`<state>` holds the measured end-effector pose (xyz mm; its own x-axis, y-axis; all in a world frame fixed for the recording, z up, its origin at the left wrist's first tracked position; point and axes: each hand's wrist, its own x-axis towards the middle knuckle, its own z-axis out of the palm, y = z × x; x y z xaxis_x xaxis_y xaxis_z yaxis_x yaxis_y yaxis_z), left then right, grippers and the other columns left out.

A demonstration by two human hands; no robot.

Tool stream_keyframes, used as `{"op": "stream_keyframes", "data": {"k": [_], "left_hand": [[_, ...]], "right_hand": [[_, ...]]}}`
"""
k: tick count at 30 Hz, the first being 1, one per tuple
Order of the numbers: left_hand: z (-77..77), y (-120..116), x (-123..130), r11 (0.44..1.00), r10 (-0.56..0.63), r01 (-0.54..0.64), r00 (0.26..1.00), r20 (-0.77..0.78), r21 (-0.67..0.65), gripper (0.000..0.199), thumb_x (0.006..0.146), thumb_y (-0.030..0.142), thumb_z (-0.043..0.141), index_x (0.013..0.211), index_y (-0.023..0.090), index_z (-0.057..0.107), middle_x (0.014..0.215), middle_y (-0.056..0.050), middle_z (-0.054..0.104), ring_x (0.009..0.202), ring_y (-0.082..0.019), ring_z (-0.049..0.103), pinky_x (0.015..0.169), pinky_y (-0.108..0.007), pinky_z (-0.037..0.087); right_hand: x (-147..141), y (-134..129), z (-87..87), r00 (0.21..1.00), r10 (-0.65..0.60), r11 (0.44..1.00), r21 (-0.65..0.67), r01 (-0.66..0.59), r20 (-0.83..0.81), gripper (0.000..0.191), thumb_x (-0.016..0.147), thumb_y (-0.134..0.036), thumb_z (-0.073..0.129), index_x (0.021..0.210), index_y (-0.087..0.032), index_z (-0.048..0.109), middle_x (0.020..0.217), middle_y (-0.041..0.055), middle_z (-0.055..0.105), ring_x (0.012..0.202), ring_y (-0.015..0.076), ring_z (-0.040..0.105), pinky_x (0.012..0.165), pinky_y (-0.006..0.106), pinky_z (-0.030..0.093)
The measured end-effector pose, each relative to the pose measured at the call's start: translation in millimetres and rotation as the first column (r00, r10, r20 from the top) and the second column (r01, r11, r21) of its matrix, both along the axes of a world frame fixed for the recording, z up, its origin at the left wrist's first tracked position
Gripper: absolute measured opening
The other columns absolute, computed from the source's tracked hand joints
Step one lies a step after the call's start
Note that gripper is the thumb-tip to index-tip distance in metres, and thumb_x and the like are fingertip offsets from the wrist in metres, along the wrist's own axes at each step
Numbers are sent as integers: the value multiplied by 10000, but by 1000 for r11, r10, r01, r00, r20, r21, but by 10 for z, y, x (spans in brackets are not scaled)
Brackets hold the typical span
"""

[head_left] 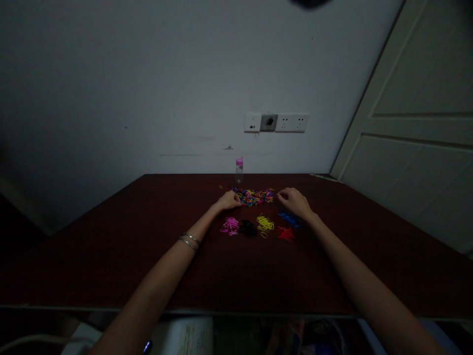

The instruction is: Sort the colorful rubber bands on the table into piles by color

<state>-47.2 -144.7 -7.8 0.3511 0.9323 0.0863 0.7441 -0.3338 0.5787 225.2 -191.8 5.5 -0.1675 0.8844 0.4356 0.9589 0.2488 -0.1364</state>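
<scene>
A mixed pile of small coloured rubber bands [254,198] lies toward the back of the dark red table [148,276]. At its left edge is my left hand [229,200], fingers pinched together at the bands; what they hold is too small to make out. Just right of the pile, my right hand [294,200] has its thumb and fingertips drawn together, and anything in them is hidden. Nearer to me are sorted heaps: pink bands [231,224], black bands [248,228], yellow bands [265,223], red bands [286,233] and blue bands [289,219], the last below my right hand.
A clear bottle with a pink top [239,170] stands behind the pile, near the wall. One stray yellow band [220,187] lies to the left. Wall sockets [291,123] sit above the table; a white panelled door [414,148] is at right. Stored items show under the front edge.
</scene>
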Motion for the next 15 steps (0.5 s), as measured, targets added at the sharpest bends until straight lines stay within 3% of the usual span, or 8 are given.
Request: {"op": "stream_keyframes", "data": {"k": [11,15], "left_hand": [[-16,-44,60,997,74,-73,997,-28,37,104,590,213,615,641,144,674,652,-25,625,622,-131,544,580,-215,404],[56,-46,76,996,69,-69,998,0,58,120,593,209,615,647,126,681,615,-27,612,596,-126,532,575,-218,397]], "right_hand": [[45,-15,35,1000,-18,1000,-1,18,-12,295,845,-331,410,914,-193,660,963,69,652,912,190,550,725,265,413],[72,7,26,999,-28,1000,6,28,-27,290,839,-327,419,916,-188,661,961,70,653,914,186,551,746,260,408]]}}
